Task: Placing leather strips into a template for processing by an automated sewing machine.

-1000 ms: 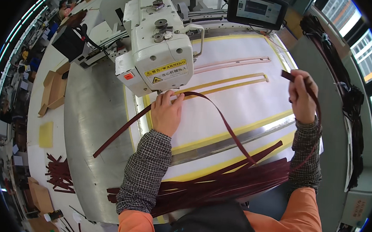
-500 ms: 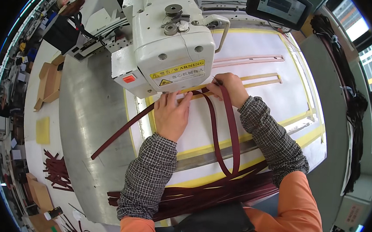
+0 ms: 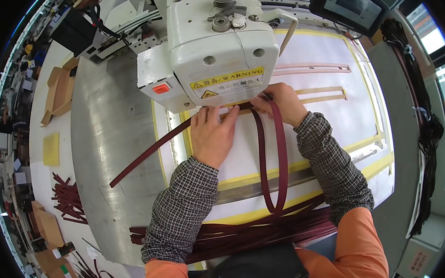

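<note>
A dark maroon strap point(image 3: 148, 157) runs from the metal plate on the left up under the front of a white sewing machine head point(image 3: 222, 61), then hangs in a long loop point(image 3: 282, 169) toward me. My left hand point(image 3: 212, 135) lies over the strap just below the machine, fingers stretched forward and thumb out, pressing on it. To its right, my right hand point(image 3: 281, 106) is closed in a pinch on the strap beside the machine's lower edge. A small dark tip shows by its fingers, too small to name. The machine head hides the strap's far part.
More maroon straps point(image 3: 257, 235) lie bundled along the near edge, with short strips point(image 3: 68, 200) at left. A white board with yellow tape point(image 3: 380, 165) bears slotted frames point(image 3: 321, 96). A screen point(image 3: 350, 11) stands at far right, cardboard boxes point(image 3: 58, 94) and a yellow pad point(image 3: 51, 148) at left.
The view has shifted a little, so the machine and both hands appear further right. The dark tip by my right fingers shows less. Both hands stay at the strap.
</note>
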A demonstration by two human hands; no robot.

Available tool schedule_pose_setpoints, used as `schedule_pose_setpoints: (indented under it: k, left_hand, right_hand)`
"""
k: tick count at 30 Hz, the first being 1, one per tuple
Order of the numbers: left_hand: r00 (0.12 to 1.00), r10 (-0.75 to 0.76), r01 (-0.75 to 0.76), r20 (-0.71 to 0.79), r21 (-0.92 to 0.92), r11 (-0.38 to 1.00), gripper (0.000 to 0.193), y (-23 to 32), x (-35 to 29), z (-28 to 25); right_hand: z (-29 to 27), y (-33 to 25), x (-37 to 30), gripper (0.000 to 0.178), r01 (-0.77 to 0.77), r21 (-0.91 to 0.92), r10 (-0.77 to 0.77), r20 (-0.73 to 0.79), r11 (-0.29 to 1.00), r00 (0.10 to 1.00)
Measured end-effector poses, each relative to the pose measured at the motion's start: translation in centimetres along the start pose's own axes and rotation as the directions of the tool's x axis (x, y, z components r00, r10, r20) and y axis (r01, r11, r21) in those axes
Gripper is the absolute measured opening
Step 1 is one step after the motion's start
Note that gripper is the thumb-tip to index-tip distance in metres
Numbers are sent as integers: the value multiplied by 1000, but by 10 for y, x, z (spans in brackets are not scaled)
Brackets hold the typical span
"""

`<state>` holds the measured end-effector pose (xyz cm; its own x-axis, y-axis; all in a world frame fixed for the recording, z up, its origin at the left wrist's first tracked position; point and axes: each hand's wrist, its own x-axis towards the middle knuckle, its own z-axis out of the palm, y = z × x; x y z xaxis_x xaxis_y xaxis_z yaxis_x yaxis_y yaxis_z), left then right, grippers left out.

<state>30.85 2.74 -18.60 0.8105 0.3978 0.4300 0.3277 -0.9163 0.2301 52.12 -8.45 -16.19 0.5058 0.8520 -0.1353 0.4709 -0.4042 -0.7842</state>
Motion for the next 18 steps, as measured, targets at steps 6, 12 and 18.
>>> schedule_pose_setpoints:
  k: [6, 12, 18]
  left_hand:
    - [1000, 10, -10, 7, -3, 1000, 40, 5, 4, -1]
    - [1000, 15, -15, -5, -5, 1000, 40, 2, 4, 0]
    - [1000, 14, -14, 10, -6, 1000, 41, 5, 4, -2]
  right_hand:
    - [6, 11, -4, 33, 154, -173, -183, -165, 973, 969]
    - [3, 11, -1, 30, 142, -159, -163, -131, 977, 978]
    - [13, 3, 1, 30, 175, -234, -215, -161, 956, 963]
